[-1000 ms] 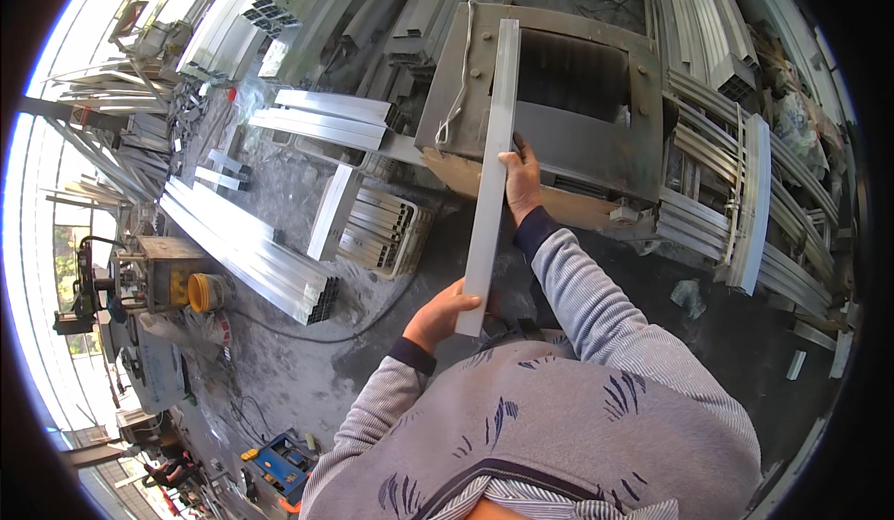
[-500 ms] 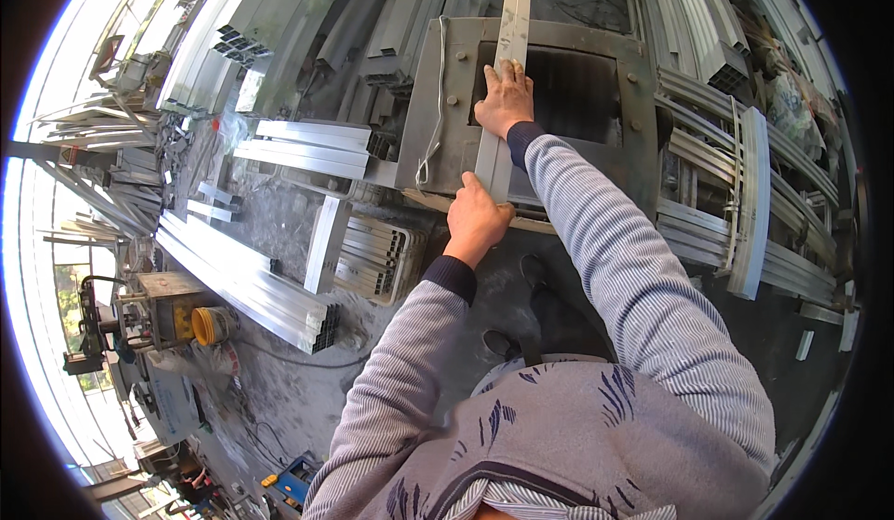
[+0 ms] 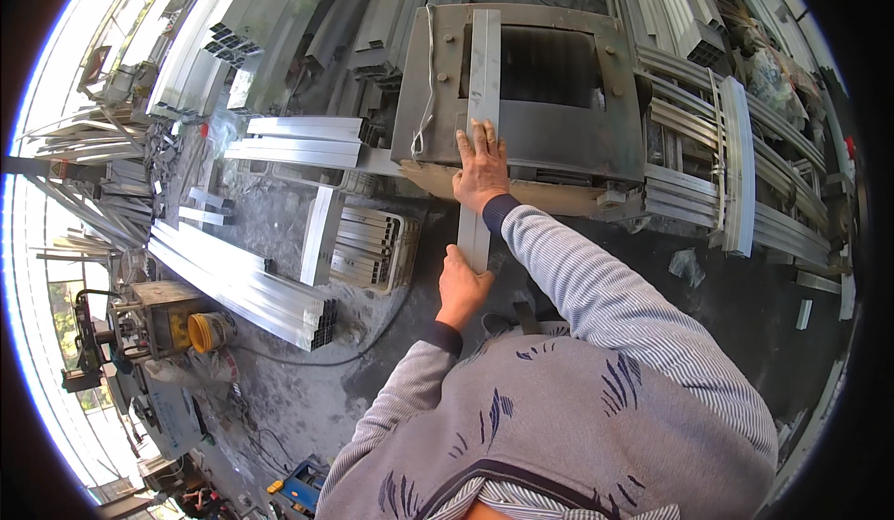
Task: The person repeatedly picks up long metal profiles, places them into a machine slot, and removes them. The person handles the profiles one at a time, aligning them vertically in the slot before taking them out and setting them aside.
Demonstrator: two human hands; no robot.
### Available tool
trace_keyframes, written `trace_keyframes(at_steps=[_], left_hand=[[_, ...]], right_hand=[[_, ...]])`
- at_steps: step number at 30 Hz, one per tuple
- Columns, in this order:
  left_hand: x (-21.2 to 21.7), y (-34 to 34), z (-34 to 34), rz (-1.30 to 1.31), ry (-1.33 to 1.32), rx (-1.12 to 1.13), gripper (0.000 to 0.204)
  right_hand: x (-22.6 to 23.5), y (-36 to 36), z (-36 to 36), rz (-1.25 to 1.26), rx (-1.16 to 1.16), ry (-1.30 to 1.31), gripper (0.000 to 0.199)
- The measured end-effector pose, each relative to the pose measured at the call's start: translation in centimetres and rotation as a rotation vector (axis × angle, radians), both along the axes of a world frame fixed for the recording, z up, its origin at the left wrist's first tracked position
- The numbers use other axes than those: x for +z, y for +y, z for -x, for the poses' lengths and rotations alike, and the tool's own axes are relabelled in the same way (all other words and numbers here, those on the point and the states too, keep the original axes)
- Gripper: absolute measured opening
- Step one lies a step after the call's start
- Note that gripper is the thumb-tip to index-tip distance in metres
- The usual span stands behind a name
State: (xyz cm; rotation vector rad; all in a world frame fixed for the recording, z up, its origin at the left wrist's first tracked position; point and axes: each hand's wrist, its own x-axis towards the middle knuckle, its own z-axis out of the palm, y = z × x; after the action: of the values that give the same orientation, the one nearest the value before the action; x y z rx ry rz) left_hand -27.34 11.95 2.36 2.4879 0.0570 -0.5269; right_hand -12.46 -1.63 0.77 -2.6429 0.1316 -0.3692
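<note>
The left hand point(image 3: 464, 287) grips the near end of a long aluminium bar point(image 3: 483, 64); the right hand point(image 3: 482, 168) lies along its top, fingers outstretched, unclenched; the bar reaches over the steel-framed machine point(image 3: 619, 82); its handling looks under way, unfinished; whether the stacked square tubes point(image 3: 242, 278) are done or waiting, I cannot tell.

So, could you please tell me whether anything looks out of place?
Yes: crumpled, seemingly plastic film and a short pale strip lie loose on the floor at right, apart from the stacked profiles. The held metal profile shows no obvious damage.
</note>
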Motion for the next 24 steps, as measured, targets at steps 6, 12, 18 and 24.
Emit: trace_keyframes(at_steps=[6, 12, 18, 24], left_hand=[[-1.4, 3.0, 5.4, 0.035, -0.019, -0.004, 0.063], [-2.8, 6.8, 11.4, 0.037, -0.013, 0.016, 0.061], [-2.5, 7.9, 13.0, -0.005, 0.086, 0.043, 0.063], [-2.7, 4.2, 3.6, 0.034, -0.057, -0.031, 0.062]], right_hand=[[-0.5, 2.7, 5.7, -0.003, 0.014, 0.01, 0.076], [-2.4, 5.9, 11.6, -0.056, 0.087, 0.05, 0.078], [-3.0, 6.5, 13.6, -0.098, 0.166, 0.069, 0.076], [-1.6, 1.9, 3.9, -0.066, 0.11, -0.118, 0.074]])
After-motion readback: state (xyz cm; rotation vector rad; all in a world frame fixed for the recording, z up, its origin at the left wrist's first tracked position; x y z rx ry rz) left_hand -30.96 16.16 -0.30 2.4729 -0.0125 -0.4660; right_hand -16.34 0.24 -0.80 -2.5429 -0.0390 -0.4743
